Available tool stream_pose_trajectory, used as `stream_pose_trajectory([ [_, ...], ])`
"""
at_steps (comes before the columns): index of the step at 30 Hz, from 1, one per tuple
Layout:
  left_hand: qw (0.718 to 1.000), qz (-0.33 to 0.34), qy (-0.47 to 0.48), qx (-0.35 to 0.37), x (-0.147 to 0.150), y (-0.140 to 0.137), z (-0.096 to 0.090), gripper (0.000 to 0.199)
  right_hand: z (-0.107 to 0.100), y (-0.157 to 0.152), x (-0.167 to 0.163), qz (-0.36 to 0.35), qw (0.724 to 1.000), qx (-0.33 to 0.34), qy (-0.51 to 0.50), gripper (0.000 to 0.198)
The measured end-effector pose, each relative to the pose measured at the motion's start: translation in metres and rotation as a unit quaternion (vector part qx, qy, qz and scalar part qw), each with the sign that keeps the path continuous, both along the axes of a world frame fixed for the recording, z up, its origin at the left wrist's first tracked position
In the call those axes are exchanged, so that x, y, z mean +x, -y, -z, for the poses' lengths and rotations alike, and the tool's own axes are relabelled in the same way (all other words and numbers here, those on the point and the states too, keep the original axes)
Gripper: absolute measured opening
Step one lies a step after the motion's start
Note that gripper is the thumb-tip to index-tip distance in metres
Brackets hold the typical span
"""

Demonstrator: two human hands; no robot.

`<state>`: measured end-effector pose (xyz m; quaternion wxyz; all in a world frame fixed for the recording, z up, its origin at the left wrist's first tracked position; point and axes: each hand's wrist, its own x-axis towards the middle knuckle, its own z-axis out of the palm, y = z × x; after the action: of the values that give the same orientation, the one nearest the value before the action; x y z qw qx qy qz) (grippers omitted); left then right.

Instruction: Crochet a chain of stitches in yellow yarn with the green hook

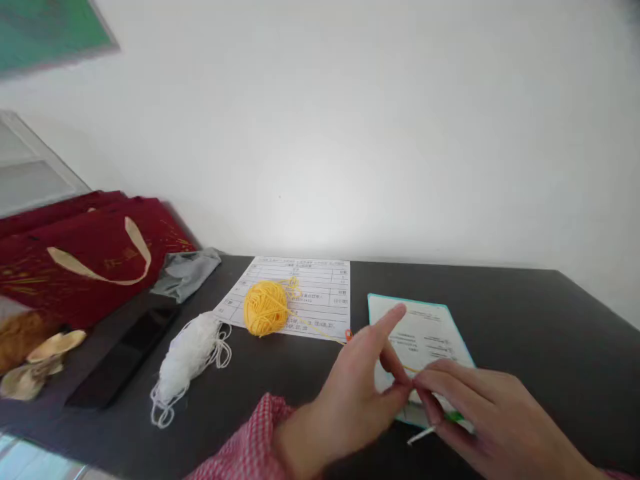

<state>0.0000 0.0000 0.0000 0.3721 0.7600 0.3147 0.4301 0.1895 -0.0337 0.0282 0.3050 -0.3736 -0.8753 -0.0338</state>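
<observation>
Yellow yarn sits as a ball on a printed sheet, upon a dark tabletop that meets a plain white wall. Dark red bags stand at the left, near a crumpled plastic bag, a flat black object and a white skein. From the ball, a strand runs past an orange marker to behind the left hand; a short yellow length shows between the hands, above a booklet. The left hand's thumb and fingertip pinch it beside the right hand's meeting fingertips, the pinched part hidden. The right hand's curled fingers hold a green-handled hook, its tip pointing left, below the pinch.
</observation>
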Motion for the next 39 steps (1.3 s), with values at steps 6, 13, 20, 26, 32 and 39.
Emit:
stream_pose_trajectory([
  [6, 1.000, 0.011, -0.007, -0.013, 0.003, 0.000, 0.002, 0.090, 0.004, -0.002, -0.002, 0.006, 0.999, 0.009, 0.039, 0.021],
  [13, 0.991, 0.011, 0.026, -0.133, 0.006, 0.000, -0.008, 0.085, 0.000, -0.004, -0.002, 0.024, 0.999, -0.020, -0.006, 0.020],
  [20, 0.969, 0.040, 0.066, -0.235, 0.004, -0.002, -0.015, 0.093, -0.007, -0.003, 0.005, 0.020, 0.981, -0.167, -0.099, 0.018],
  [26, 0.949, 0.094, 0.096, -0.284, 0.002, -0.004, -0.015, 0.101, -0.017, -0.004, 0.011, -0.023, 0.959, -0.260, -0.110, 0.019],
  [32, 0.942, 0.128, 0.089, -0.297, 0.001, -0.005, -0.017, 0.103, -0.022, -0.006, 0.009, -0.032, 0.948, -0.289, -0.130, 0.020],
  [39, 0.938, 0.147, 0.080, -0.305, 0.003, -0.006, -0.016, 0.106, -0.001, 0.001, 0.008, -0.049, 0.949, -0.271, -0.153, 0.025],
])
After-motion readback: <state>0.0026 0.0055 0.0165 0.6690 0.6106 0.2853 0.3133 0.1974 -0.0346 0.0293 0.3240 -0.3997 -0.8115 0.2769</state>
